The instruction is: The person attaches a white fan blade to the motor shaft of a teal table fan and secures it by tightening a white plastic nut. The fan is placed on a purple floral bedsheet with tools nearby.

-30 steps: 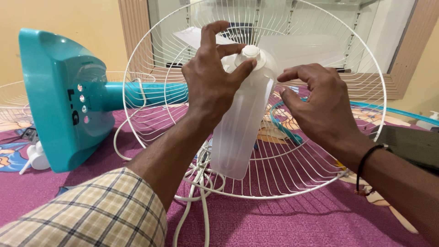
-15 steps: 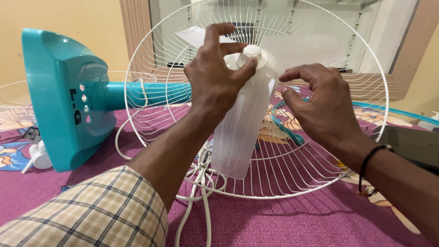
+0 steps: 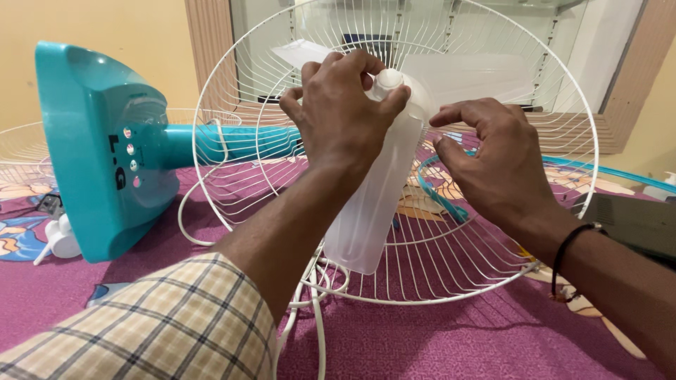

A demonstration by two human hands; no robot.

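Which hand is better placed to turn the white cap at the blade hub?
Left. The left hand already wraps the white cap; the right hand rests at the translucent blade, likely steadying it.

Blade (image 3: 373, 204): frosted translucent plastic. Grille (image 3: 493, 246): thin white wire, probably coated metal. Base (image 3: 84, 141): glossy teal plastic. Cloth (image 3: 458, 338): matt.

The fan's base (image 3: 98, 148) is showing teal, with a matching teal stem (image 3: 232, 143). The wire guard (image 3: 493, 232) is looking white, the blades (image 3: 370, 211) a frosted, see-through white, and the cap (image 3: 386, 79) white too. A magenta cloth (image 3: 451, 338), seemingly cartoon-printed, is lying beneath. The sleeve (image 3: 155, 324) is wearing beige-and-grey plaid; a black band (image 3: 567, 250) is circling one wrist.
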